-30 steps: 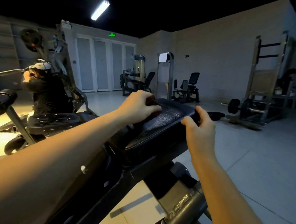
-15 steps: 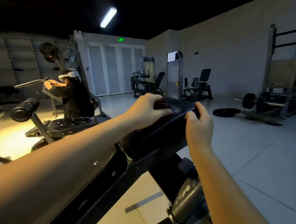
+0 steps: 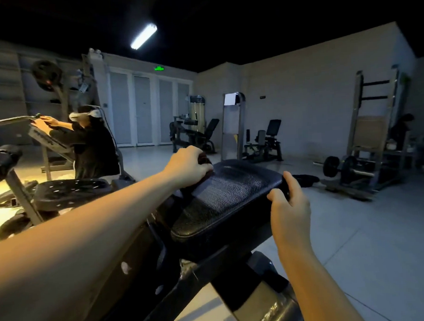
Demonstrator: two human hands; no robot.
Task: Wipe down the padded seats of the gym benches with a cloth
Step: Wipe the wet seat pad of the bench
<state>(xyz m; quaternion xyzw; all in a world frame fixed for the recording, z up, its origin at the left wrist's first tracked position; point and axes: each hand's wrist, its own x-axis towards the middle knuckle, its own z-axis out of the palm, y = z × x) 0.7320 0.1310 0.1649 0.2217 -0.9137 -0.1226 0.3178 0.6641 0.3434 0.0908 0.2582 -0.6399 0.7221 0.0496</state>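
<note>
In a dim gym, a left hand (image 3: pixel 189 168) curled around a dark cloth (image 3: pixel 204 160) presses it onto the far left edge of a black padded seat (image 3: pixel 228 196), while the right hand (image 3: pixel 289 205) grips the seat's right rim, apparently steadying the pad for wiping.

One view only: a head-worn wide-angle camera is looking forward and slightly down, along both bare forearms. It is sitting close over the bench, so the padded seat (image 3: pixel 228 196) is filling the centre. The left hand (image 3: pixel 189 166), gripping a dark cloth (image 3: pixel 205 160), and the right hand (image 3: pixel 289 202), gripping the seat's edge, are reaching away from the lens. Beyond the fingers (image 3: pixel 291 181) the lens is taking in the gym floor (image 3: pixel 359 225), far doors (image 3: pixel 143 107) and ceiling light (image 3: pixel 143 36). Lines are bending toward the frame edges.
</note>
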